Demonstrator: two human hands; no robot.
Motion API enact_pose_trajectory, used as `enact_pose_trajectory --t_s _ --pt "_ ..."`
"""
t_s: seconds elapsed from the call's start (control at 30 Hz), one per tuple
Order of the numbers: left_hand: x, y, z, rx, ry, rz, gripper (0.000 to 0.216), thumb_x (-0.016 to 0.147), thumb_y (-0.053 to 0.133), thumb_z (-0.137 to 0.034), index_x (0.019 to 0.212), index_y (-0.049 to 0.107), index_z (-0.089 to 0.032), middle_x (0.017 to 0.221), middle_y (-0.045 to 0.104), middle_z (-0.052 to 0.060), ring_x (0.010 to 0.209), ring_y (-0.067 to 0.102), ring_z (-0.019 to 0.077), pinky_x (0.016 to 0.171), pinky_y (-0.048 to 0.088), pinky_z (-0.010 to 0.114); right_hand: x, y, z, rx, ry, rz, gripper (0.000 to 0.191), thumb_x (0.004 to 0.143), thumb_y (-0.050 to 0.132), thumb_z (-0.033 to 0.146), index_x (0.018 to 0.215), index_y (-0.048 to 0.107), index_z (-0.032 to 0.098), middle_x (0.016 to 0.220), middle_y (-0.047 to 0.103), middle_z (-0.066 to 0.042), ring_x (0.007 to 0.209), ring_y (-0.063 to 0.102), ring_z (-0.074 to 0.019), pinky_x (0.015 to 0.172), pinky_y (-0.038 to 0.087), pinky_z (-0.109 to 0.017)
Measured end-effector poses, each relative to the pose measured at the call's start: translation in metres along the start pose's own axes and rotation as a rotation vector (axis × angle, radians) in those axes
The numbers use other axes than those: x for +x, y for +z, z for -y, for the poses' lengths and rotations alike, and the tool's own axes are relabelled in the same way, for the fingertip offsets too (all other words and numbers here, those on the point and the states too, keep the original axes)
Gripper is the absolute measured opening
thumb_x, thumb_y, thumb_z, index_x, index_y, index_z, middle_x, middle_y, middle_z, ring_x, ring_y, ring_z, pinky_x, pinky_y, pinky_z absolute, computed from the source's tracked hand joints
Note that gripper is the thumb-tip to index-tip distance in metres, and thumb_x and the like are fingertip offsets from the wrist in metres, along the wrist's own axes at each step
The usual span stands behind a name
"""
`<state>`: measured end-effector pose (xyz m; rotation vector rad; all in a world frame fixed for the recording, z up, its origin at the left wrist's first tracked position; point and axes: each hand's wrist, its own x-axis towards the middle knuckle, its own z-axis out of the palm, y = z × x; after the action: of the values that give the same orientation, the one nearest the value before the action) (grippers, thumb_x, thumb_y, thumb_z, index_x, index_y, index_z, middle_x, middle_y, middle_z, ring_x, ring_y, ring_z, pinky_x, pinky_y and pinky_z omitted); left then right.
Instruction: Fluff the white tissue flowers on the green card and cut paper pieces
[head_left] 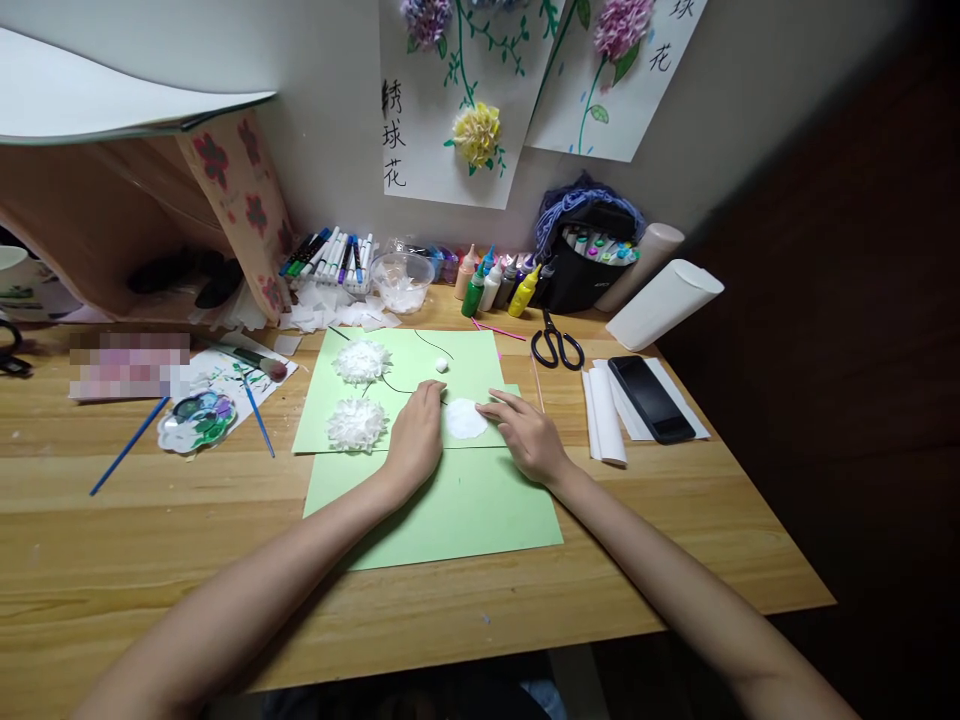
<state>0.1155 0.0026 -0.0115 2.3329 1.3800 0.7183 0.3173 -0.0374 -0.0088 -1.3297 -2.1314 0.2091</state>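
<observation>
A flat white round piece of paper (466,419) lies on the upper green sheet (469,350). My left hand (417,428) rests at the disc's left side, its fingers stretched forward on the sheet. From the right, my right hand (529,437) reaches in with fingers spread, the fingertips touching the disc's right edge. Neither hand is seen to hold anything. Two ruffled white paper flowers, an upper one (361,361) and a lower one (357,424), sit left of my left hand. A small white ball (442,366) lies above the disc, near thin drawn dark lines.
A second green sheet (450,510) lies nearer me. Black scissors (556,348), a phone (651,398) and a white roll (664,305) are to the right. Paint bottles (491,285), markers (334,255) and a plastic bowl (403,280) line the back; a paint palette (197,420) is left.
</observation>
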Motion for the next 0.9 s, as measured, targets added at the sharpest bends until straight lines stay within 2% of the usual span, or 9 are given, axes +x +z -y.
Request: enact_pose_trajectory --t_s 0.17,0.27,0.33,0.47,0.57,0.7,0.8,0.9 --pt "0.000 -0.001 0.001 0.017 0.028 0.006 0.054 0.071 0.032 0.006 0.120 0.040 -0.016 0.120 0.048 0.014 0.110 0.047 0.0237 0.092 0.044 0.039 -0.004 -0.001 0.000 0.024 -0.024 -0.007 0.041 0.097 0.027 0.034 0.110 0.063 0.021 0.108 0.069 -0.006 0.118 0.055 -0.0221 0.090 0.051 -0.039" --pt "0.000 0.001 0.002 -0.006 0.032 -0.014 0.054 0.070 0.032 0.007 0.120 0.040 -0.014 0.118 0.049 0.014 0.110 0.047 0.0238 0.092 0.044 0.039 -0.001 -0.001 0.002 0.062 -0.014 -0.016 0.035 0.096 0.032 0.032 0.114 0.061 0.022 0.113 0.068 -0.006 0.120 0.054 -0.0222 0.092 0.050 -0.039" --pt "0.000 0.003 0.002 -0.015 0.028 -0.028 0.053 0.071 0.032 0.007 0.119 0.040 -0.014 0.117 0.049 0.015 0.108 0.047 0.0239 0.091 0.044 0.039 0.007 0.000 0.002 0.139 0.048 -0.034 0.032 0.095 0.037 0.030 0.119 0.057 0.024 0.119 0.065 -0.006 0.118 0.055 -0.0217 0.095 0.048 -0.040" --pt "0.000 0.003 0.002 -0.041 0.035 -0.040 0.053 0.072 0.031 0.007 0.120 0.039 -0.014 0.119 0.048 0.015 0.108 0.047 0.0236 0.092 0.044 0.041 0.044 0.013 -0.004 0.356 0.198 -0.046 0.029 0.092 0.047 0.027 0.120 0.055 0.024 0.119 0.062 -0.007 0.098 0.064 -0.0186 0.087 0.053 -0.035" --pt "0.000 0.003 0.002 -0.073 0.032 -0.053 0.054 0.071 0.031 0.007 0.120 0.039 -0.014 0.116 0.048 0.014 0.105 0.047 0.0231 0.091 0.044 0.041 0.080 0.029 -0.011 0.378 0.152 -0.033 0.028 0.085 0.057 0.025 0.113 0.060 0.022 0.115 0.059 -0.009 0.088 0.064 -0.0175 0.083 0.053 -0.035" --pt "-0.002 0.003 0.003 -0.150 0.004 -0.088 0.051 0.072 0.031 0.006 0.117 0.041 -0.016 0.110 0.048 0.012 0.102 0.048 0.0223 0.089 0.044 0.040 0.108 0.042 -0.012 0.340 0.106 0.015 0.016 0.080 0.063 0.019 0.096 0.067 0.018 0.093 0.062 -0.006 0.076 0.062 -0.0160 0.074 0.053 -0.033" --pt "0.000 0.001 0.003 -0.305 -0.068 -0.130 0.036 0.085 0.030 -0.004 0.116 0.043 -0.016 0.110 0.048 0.012 0.104 0.049 0.0215 0.092 0.043 0.041 0.103 0.039 -0.005 0.429 0.171 -0.068 0.010 0.078 0.065 0.020 0.088 0.068 0.018 0.087 0.063 -0.004 0.073 0.061 -0.0150 0.072 0.053 -0.032" --pt "0.005 -0.004 0.000 -0.531 -0.144 -0.131 0.027 0.094 0.035 -0.025 0.118 0.044 -0.017 0.116 0.049 0.012 0.106 0.052 0.0201 0.095 0.041 0.038 0.083 0.027 0.005 0.614 0.253 -0.143 0.015 0.076 0.070 0.027 0.088 0.068 0.018 0.088 0.066 -0.004 0.079 0.064 -0.0166 0.074 0.054 -0.032"
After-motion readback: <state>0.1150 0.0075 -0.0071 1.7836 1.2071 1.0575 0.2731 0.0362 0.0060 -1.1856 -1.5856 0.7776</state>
